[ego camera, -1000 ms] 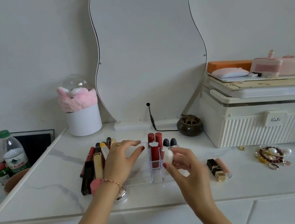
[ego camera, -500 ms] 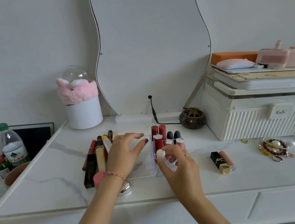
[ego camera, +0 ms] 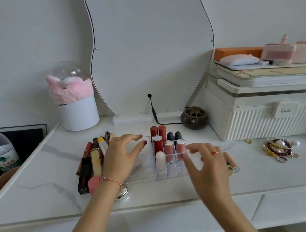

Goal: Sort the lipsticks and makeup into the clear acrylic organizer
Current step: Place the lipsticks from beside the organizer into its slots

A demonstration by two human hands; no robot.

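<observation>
Organizer (ego camera: 175, 170) holds eight upright tubes: three red, two black, two pink, one white (ego camera: 160, 160); left hand (ego camera: 121, 158) spread flat at 9 o'clock, right hand (ego camera: 207, 159) grip loose, empty.

White wall (ego camera: 13, 48), wavy mirror (ego camera: 151, 44), marble vanity (ego camera: 260, 170).
</observation>
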